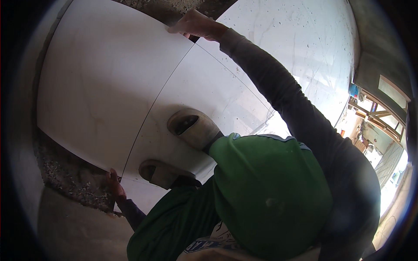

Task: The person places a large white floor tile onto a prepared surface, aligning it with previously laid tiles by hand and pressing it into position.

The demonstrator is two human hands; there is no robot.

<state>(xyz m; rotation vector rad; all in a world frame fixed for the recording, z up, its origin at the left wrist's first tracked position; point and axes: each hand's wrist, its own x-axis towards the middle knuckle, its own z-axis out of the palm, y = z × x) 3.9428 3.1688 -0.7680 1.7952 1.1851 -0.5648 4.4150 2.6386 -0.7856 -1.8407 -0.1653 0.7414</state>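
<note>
At left lies a large white tile (109, 87). Right arm (278, 82) stretches far out, right hand (197, 25) bent over at one edge, fingers curled; left hand (116, 188) low by opposite edge, fingers partly bent. Actual grip unclear on both.

Daylight from the opening (395, 176) at right glares on the floor tiles (320, 65), while the left lies dim and edges bow toward black.

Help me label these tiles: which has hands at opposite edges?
The leftmost tile: left hand at its lower edge, right hand at its upper; no other has both.
</note>
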